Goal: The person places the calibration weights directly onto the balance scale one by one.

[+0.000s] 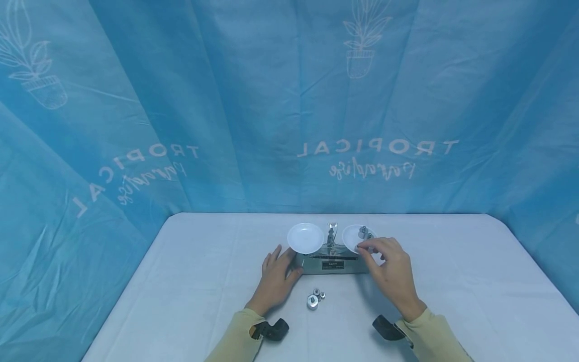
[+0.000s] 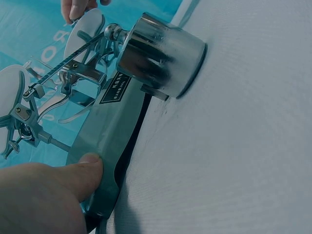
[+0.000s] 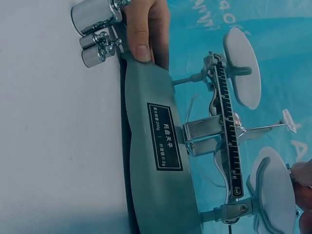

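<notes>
Presently the right hand (image 1: 390,269) pinches a small, slippery metal weight (image 1: 363,232) on the balance scale's (image 1: 332,261) 3 o'clock pan (image 1: 352,240), best taken by its knob, left hand (image 1: 276,276) flat, steadying the base.

A white-covered table (image 1: 190,281) bears a balance scale (image 1: 332,262) with three metal weights (image 1: 314,298) lying just before it.

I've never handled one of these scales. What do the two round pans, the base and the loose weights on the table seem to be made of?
Pans: matte white, probably plastic, no glint.
Base: grey-green painted metal by its smooth, dull sheen, with a black label plate.
Weights: polished metal, likely chromed or steel, mirroring their surroundings.
The left hand rests against the base; the right hand pinches something small at the right pan.
</notes>
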`<move>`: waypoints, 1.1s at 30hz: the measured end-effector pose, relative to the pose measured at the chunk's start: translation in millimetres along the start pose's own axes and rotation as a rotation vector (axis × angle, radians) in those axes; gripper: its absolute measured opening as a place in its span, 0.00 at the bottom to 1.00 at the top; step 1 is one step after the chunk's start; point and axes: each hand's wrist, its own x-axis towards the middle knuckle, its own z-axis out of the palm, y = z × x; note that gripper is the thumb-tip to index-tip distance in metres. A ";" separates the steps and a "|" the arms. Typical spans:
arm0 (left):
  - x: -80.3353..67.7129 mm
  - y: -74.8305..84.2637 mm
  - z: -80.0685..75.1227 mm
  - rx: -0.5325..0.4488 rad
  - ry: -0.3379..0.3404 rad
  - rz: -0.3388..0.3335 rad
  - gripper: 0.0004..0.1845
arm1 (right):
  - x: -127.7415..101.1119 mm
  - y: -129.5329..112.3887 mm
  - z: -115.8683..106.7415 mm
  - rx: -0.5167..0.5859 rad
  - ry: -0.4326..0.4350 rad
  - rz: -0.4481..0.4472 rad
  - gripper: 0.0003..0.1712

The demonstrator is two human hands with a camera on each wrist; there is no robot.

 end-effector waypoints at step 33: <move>0.0 -0.7 0.6 0.005 0.000 0.004 0.31 | 2.9 -3.0 0.5 -0.010 0.022 0.038 0.11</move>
